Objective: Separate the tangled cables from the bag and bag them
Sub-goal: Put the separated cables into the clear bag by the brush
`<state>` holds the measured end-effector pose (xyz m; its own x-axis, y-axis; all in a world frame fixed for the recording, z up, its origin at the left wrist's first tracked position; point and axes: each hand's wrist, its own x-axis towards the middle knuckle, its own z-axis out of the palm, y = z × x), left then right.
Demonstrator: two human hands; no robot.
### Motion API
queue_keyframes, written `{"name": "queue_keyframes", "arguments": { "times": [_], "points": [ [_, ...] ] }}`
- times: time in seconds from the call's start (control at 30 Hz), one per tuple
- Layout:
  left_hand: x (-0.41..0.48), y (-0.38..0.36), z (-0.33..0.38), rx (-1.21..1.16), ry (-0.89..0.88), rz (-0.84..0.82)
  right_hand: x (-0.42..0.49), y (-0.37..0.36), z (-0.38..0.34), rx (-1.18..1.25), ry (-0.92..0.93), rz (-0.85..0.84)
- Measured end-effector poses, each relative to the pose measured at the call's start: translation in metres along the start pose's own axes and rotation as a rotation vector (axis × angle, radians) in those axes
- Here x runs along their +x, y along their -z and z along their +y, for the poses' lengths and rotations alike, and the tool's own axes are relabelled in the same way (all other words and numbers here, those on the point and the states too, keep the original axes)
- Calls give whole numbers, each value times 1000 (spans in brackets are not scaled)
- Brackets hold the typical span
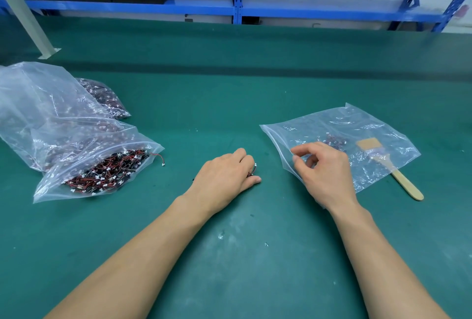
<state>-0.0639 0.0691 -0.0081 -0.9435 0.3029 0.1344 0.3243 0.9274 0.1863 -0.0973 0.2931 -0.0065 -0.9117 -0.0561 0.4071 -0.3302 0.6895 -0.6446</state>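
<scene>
An open clear plastic bag [63,185] lies at the left, filled with tangled red-and-black cables [109,170] with white plugs; one cable pokes out of its mouth. My left hand [224,178] rests on the green mat in the middle, fingers curled over a few small cables [252,171] that peek out at the fingertips. A second clear bag [362,129] lies at the right with a small bunch of cables [334,141] inside. My right hand [321,168] lies on this bag's left edge, thumb and fingers pinching the plastic at its opening.
More clear bags [38,109] of cables are piled behind the open one at the far left. A wooden-handled brush [406,183] lies partly under the right bag. Blue shelving [237,9] runs along the back. A grey post [33,24] stands at the back left.
</scene>
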Motion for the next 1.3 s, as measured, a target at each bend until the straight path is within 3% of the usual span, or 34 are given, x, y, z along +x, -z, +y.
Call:
{"name": "queue_keyframes", "arguments": {
  "times": [0.23, 0.4, 0.47, 0.6, 0.7, 0.83, 0.9, 1.13, 1.3],
  "points": [
    [3, 3, 0, -61, 6, -14, 0, 1, -3, -2, 7, 7],
    [13, 9, 16, -433, 93, 96, -1, 2, -6, 10, 30, 13],
    [24, 13, 29, -592, 186, 91, -1, 2, -8, 32, 22, 5],
    [51, 15, 47, -683, 337, 11, -1, 5, -11, 112, -4, 0],
    [60, 11, 51, -588, 405, -31, -1, 7, -15, 146, -11, 26],
    [66, 9, 59, -241, 432, 64, -1, 9, -21, 140, 27, 62],
    [71, 13, 64, -237, 458, 44, -2, 9, -22, 147, 38, 66],
    [84, 25, 67, -581, 602, -106, -2, 11, -25, 193, 42, 70],
    [75, 17, 64, -837, 548, -23, -2, 12, -29, 201, 63, 85]
  ]
}}
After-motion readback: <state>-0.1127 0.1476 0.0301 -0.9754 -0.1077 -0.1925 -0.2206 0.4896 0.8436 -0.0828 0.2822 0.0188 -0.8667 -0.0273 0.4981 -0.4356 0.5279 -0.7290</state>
